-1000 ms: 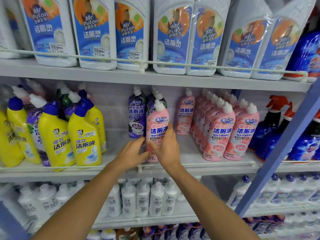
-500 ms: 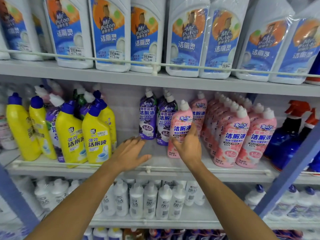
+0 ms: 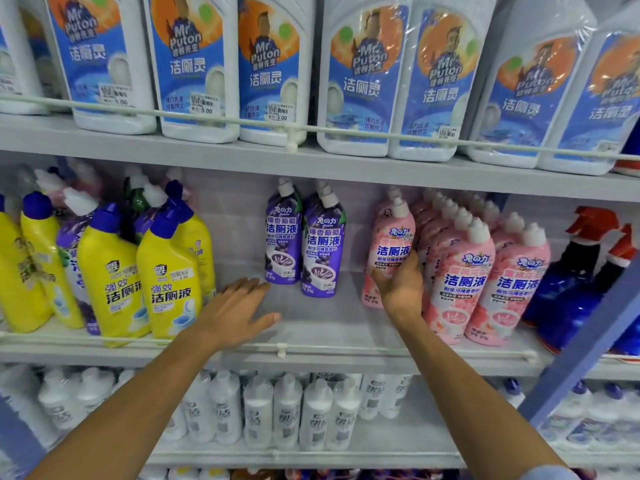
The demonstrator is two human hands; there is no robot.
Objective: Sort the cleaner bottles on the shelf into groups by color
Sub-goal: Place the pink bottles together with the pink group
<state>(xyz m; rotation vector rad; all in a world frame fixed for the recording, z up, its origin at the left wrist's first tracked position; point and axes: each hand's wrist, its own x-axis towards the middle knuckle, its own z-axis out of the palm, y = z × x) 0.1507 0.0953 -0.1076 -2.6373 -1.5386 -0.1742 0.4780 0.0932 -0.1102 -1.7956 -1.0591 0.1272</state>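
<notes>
right hand (image 3: 398,289) grips the lower half of one pink bottle (image 3: 393,237). fingers are curled round its body, back of hand to camera, thumb hidden. bottle is upright, white cap up, label facing out. cannot tell if its base sits on the shelf (image 3: 311,327) board or just off it.

just right of the grip is the pink row (image 3: 460,282) of matching bottles, packed in lines running back. the held bottle is right beside its front-left corner, contact unclear.

left of the grip there's a strip of bare board, then two purple bottles (image 3: 322,244), upright, side by side and touching, set further back than the held one.

further left and nearer the camera is the left hand (image 3: 235,306), flat, palm down, fingers straight and spread, holding nothing. its fingertips are near the base of the left purple bottle, not touching it. cannot tell if the palm touches the board.

far left of the grip are yellow bottles (image 3: 169,271) with blue caps, bunched at the shelf front, with a few purple ones and a green one mixed in behind.

far right of the grip, past the pink row, are blue spray bottles (image 3: 571,271) with red triggers, partly cut off by a slanted blue post (image 3: 588,341).

below the grip a thin white rail (image 3: 381,350) runs along the shelf edge, with white bottles (image 3: 287,410) on the tier under it. above the grip is a tier of big white jugs (image 3: 194,64) with blue labels.
</notes>
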